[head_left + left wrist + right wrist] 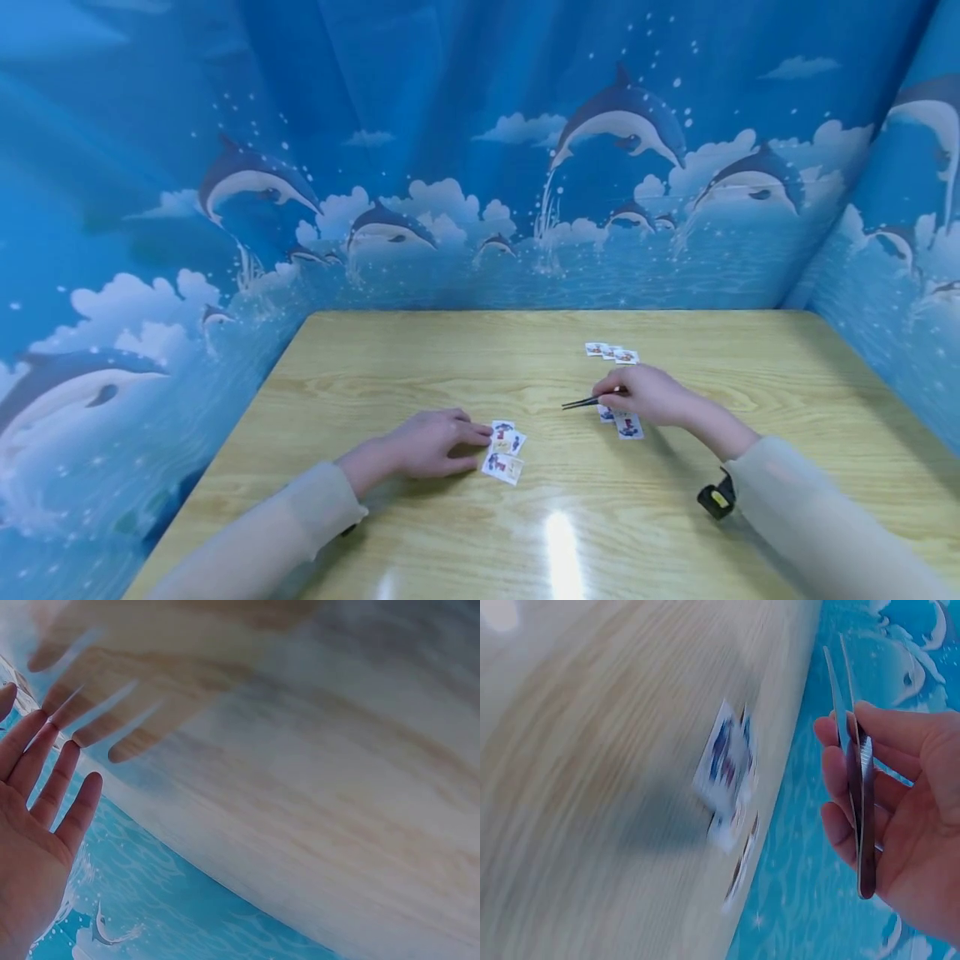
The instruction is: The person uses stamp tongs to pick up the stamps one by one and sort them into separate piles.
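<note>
Several white printed cards [506, 469] lie by the spread left hand [435, 443] and, nearer the surface's [435, 358] far edge, the right hand [645, 395], pinching dark metal tweezers [866, 851]; arranging seems underway, next needing precision.

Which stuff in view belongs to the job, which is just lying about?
Likely in the job:
- tweezers, held in the right hand
- printed cards at the left hand
- cards below the right hand
- far row of cards

Not in it:
- dolphin backdrop
- black wrist device

No loose item looks stray.
</note>
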A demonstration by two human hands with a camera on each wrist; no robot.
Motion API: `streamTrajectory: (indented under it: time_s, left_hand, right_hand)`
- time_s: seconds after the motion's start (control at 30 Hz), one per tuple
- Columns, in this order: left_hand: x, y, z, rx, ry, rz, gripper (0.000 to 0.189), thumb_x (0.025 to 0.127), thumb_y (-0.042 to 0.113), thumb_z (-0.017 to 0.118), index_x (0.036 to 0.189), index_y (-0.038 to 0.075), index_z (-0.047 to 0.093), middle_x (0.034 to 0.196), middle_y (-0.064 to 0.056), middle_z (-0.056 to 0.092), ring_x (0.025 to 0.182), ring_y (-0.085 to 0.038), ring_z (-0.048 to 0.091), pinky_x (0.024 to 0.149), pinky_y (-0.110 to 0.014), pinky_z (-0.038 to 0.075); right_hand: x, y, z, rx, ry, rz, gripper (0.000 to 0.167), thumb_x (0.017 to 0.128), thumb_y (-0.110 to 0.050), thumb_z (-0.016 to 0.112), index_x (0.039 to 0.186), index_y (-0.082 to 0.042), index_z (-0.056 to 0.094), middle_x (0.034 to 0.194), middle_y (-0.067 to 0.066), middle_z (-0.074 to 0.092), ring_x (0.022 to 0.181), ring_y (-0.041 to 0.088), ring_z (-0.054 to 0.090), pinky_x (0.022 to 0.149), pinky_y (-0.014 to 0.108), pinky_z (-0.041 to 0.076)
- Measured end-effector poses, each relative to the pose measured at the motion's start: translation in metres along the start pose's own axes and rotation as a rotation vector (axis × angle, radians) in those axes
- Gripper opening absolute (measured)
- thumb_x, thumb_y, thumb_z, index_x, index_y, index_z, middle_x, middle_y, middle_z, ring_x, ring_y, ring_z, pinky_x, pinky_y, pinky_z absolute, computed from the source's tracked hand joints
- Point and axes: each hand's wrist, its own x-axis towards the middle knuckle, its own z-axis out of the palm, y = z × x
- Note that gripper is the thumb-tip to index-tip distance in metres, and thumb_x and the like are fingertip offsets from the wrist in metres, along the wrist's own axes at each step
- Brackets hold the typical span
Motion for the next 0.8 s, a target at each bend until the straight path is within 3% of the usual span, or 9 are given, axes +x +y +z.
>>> streamTrajectory:
  time_s: [0.3,0.57,0.8]
  left_hand:
    - [0.001,0.0,-0.001,0.004,0.008,0.013,0.044,0.096,0.041,0.058,0.135,0.021,0.058,0.142,0.014,0.048,0.12,-0.015,0.051,0.098,-0.037,0.045]
    - [-0.001,0.0,-0.001,-0.004,0.019,0.01,0.043,0.095,0.042,0.058,0.134,0.021,0.059,0.141,0.014,0.049,0.114,-0.012,0.053,0.092,-0.032,0.047]
    - [0.0,0.001,-0.001,-0.004,0.019,0.004,0.043,0.095,0.042,0.058,0.134,0.023,0.059,0.14,0.015,0.049,0.112,-0.01,0.053,0.089,-0.031,0.048]
  right_hand:
    - [0.037,-0.016,0.02,-0.024,-0.043,-0.106,0.015,0.094,-0.014,0.064,0.103,-0.008,0.074,0.095,0.0,0.07,0.085,0.015,0.064,0.074,0.035,0.053]
    - [0.053,-0.025,0.031,-0.068,-0.083,-0.1,0.015,0.093,-0.014,0.065,0.103,-0.008,0.075,0.097,0.002,0.071,0.092,0.021,0.066,0.084,0.04,0.052]
    - [0.06,-0.029,0.035,-0.059,-0.101,-0.103,0.015,0.094,-0.015,0.065,0.104,-0.01,0.075,0.097,0.001,0.072,0.092,0.019,0.066,0.086,0.039,0.052]
